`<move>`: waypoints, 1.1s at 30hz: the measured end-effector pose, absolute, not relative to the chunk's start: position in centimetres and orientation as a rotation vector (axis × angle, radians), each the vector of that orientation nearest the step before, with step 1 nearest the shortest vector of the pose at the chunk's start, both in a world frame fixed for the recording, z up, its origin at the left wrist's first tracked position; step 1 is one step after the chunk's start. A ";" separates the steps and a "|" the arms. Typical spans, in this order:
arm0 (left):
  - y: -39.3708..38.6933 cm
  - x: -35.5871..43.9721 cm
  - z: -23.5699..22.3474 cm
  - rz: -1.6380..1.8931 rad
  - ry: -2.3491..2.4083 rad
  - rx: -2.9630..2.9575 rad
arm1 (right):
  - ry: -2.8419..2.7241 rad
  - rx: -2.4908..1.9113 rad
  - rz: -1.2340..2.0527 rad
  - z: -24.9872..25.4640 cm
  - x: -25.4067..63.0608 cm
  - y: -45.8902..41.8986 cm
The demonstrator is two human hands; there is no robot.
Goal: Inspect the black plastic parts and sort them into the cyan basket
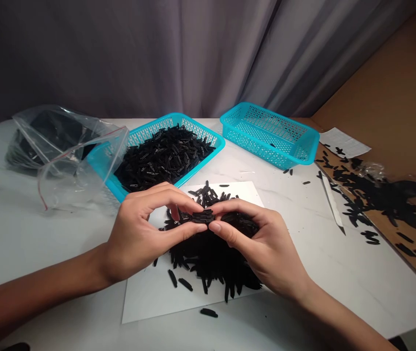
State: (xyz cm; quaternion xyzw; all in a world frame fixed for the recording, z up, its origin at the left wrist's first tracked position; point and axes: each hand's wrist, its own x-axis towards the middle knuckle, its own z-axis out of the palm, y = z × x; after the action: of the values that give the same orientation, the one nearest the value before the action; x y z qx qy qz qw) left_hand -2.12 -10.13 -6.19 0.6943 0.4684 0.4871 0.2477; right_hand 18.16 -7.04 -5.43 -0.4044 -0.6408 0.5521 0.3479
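Observation:
Between the fingertips of both hands is a small stack of black strips (203,216), lying sideways. My left hand (153,222) pinches its left end with thumb and fingers. At the other end, my right hand (254,231) grips it the same way. Right below them a heap of loose black strips (215,258) covers much of a white sheet (145,297). Several strips lie apart near the heap's front, and one black strip (208,312) rests on the table beyond the sheet's edge. What the strips are made of, I cannot tell.
A blue basket (208,130) full of black strips stands behind my left hand. Another blue basket (270,131) sits at the back right. On the left lies a clear zip bag (72,146) with dark contents. A white craft knife (332,202) and scattered black pieces (387,195) are at right.

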 end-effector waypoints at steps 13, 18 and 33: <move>-10.1 -2.2 -6.3 1.306 1.235 1.794 | -2.062 -0.757 0.670 -6.7 18.6 -7.2; -10.2 -2.2 -6.3 1.302 1.224 1.769 | -2.065 -0.717 0.628 -6.9 18.6 -7.2; -10.6 -1.7 -6.0 1.203 1.267 1.636 | -2.122 -0.611 0.418 -7.2 18.7 -7.3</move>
State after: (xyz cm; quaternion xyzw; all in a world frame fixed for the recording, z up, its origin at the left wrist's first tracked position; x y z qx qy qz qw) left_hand -1.71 -10.56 -6.03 0.6363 0.4926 0.4679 0.3654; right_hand 18.65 -7.30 -7.23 -0.2450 -0.8513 0.1678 0.4324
